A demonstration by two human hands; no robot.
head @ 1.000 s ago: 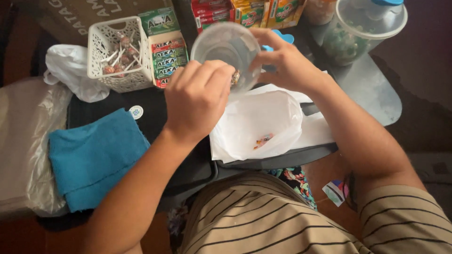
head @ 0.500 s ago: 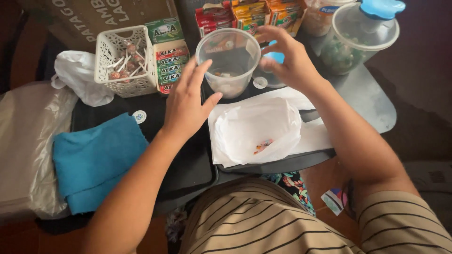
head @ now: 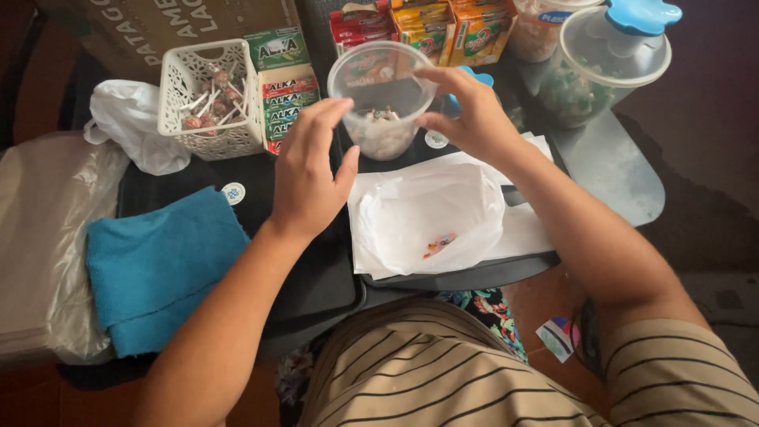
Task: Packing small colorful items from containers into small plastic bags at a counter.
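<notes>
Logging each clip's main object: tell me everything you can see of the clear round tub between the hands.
The clear plastic tub is round, lidless and upright on the dark tray, behind the white plastic bag. It looks thin-walled and see-through, with a rolled rim. A shallow layer of small pale pieces lies at its bottom. The left hand hovers by its near left side; the right hand has fingers over its right rim. Whether either hand actually touches it cannot be told.

Clear plastic tub [head: 383,95] with pale sweets inside. White plastic bag [head: 431,213], a few orange and red bits in it. Bright blue cloth [head: 158,265]. White lattice basket [head: 207,99]. Green, red and white boxes [head: 286,87]. Clear jar, light blue lid [head: 640,16]. Dark grey worktop [head: 624,170]. Beige shirt, thin dark stripes [head: 443,372].
</notes>
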